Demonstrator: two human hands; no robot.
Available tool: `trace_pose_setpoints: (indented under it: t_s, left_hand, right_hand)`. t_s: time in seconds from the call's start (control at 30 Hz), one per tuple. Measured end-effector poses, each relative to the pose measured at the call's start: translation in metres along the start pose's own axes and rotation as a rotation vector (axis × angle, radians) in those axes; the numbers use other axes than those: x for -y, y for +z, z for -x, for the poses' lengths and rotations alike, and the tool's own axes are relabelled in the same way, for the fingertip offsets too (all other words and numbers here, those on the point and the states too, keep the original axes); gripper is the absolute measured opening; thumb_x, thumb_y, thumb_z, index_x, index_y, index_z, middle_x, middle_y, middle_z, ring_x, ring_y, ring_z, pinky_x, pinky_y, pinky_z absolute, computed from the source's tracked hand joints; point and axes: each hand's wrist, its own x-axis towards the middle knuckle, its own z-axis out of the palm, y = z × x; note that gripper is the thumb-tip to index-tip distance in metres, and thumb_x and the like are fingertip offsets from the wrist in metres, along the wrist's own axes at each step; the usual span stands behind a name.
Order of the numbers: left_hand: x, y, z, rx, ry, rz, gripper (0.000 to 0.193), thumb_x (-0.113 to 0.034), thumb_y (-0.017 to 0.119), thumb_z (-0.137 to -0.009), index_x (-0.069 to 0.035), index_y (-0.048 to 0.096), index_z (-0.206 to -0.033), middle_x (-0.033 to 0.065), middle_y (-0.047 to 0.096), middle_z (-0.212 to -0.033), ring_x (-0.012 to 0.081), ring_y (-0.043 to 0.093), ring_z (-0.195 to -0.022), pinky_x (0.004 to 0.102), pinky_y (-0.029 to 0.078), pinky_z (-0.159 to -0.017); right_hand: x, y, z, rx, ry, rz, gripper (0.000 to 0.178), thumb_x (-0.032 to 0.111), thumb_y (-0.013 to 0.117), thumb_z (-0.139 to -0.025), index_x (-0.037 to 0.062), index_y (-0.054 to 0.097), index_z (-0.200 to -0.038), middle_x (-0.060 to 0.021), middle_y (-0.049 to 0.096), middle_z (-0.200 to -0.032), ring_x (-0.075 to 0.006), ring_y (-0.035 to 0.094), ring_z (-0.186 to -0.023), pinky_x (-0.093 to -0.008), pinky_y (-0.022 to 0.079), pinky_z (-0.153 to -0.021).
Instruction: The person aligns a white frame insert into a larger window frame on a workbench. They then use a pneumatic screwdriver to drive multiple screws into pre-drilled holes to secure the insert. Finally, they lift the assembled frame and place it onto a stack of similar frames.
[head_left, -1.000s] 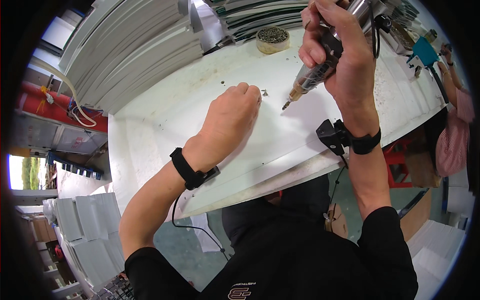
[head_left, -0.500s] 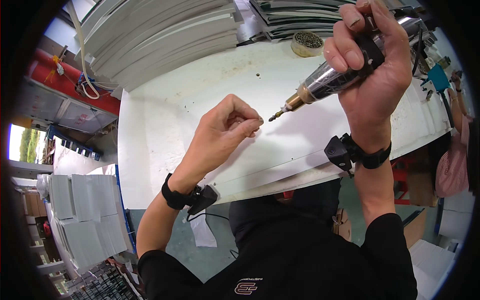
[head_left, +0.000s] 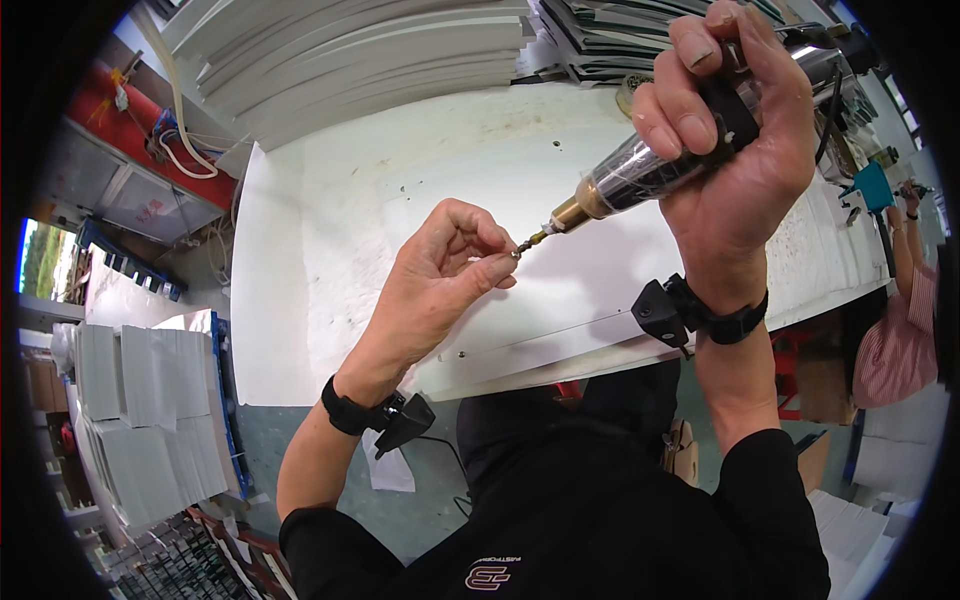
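Note:
My right hand [head_left: 745, 185] is wrapped around a power screwdriver [head_left: 630, 172] with a clear-wrapped dark body and a brass-coloured nose. Its bit [head_left: 535, 240] points down and left to the fingertips of my left hand [head_left: 435, 275]. There, a tiny metal screw [head_left: 516, 254] is pinched between thumb and forefinger, mostly covered by them. The bit's tip meets the screw or sits right against it; the exact contact is too small to tell. Both hands are above a white sheet [head_left: 570, 310] on the worktable.
Stacks of white panels [head_left: 370, 60] rise at the back left, and dark-edged sheets [head_left: 610, 40] lie at the back. A round tub [head_left: 630, 92] is partly hidden behind my right hand. More white stacks [head_left: 150, 380] stand at left. Another person's striped sleeve [head_left: 895, 350] shows at far right.
The screwdriver has moved down and left, and its bit has closed the gap to my left fingertips. My view has shifted slightly, and the tub is now more hidden.

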Motion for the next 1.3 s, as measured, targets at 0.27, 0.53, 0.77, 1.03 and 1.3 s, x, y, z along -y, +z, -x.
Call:
trace_pose_setpoints:
  t_s: [0.27,0.53,0.77,1.03,1.3]
  left_hand:
    - [0.002,-0.010,0.003,0.013,0.001,0.001,0.021,-0.008,0.069,-0.098,-0.006,0.052,-0.111,0.0061,0.062,-0.107,0.0125,0.064,-0.096,0.0301,0.057,-0.088]
    - [0.001,-0.019,0.006,-0.049,0.018,-0.034,0.017,-0.003,0.065,-0.098,-0.006,0.054,-0.111,0.0038,0.061,-0.104,0.0117,0.062,-0.097,0.0299,0.057,-0.086]
    - [-0.019,-0.060,-0.018,-0.197,0.166,-0.636,0.018,-0.003,0.068,-0.097,-0.005,0.058,-0.112,0.0013,0.064,-0.106,0.0115,0.065,-0.103,0.0267,0.051,-0.088]
    - [-0.011,-0.087,-0.036,-0.205,0.057,-0.730,0.023,-0.004,0.058,-0.097,-0.005,0.058,-0.120,0.0063,0.071,-0.117,0.0128,0.067,-0.109,0.0295,0.048,-0.089]
    - [-0.010,-0.094,-0.035,-0.218,0.011,-0.673,0.027,-0.004,0.054,-0.095,-0.002,0.057,-0.122,0.0086,0.072,-0.118,0.0116,0.064,-0.102,0.0279,0.048,-0.086]
  right_hand:
    - [-0.008,0.014,0.004,-0.054,0.038,0.011,0.026,0.032,0.051,-0.105,0.0079,0.050,-0.095,-0.0009,0.055,-0.074,-0.0059,0.044,-0.041,-0.0229,0.042,-0.037]
    - [-0.013,0.035,-0.002,0.002,0.103,0.068,0.029,0.035,0.051,-0.106,0.0090,0.051,-0.093,-0.0004,0.055,-0.073,-0.0057,0.045,-0.042,-0.0232,0.043,-0.038]
    - [-0.057,0.070,-0.029,0.231,0.170,0.236,0.032,0.032,0.058,-0.104,0.0075,0.057,-0.083,-0.0002,0.055,-0.066,-0.0071,0.051,-0.046,-0.0239,0.043,-0.044]
    - [-0.125,0.068,-0.045,0.390,0.123,0.316,0.023,0.022,0.064,-0.103,0.0090,0.059,-0.085,0.0034,0.057,-0.063,-0.0030,0.052,-0.047,-0.0214,0.043,-0.042]
    - [-0.140,0.065,-0.047,0.372,0.128,0.338,0.021,0.021,0.064,-0.103,0.0091,0.059,-0.086,0.0037,0.058,-0.063,-0.0029,0.052,-0.047,-0.0210,0.043,-0.042]
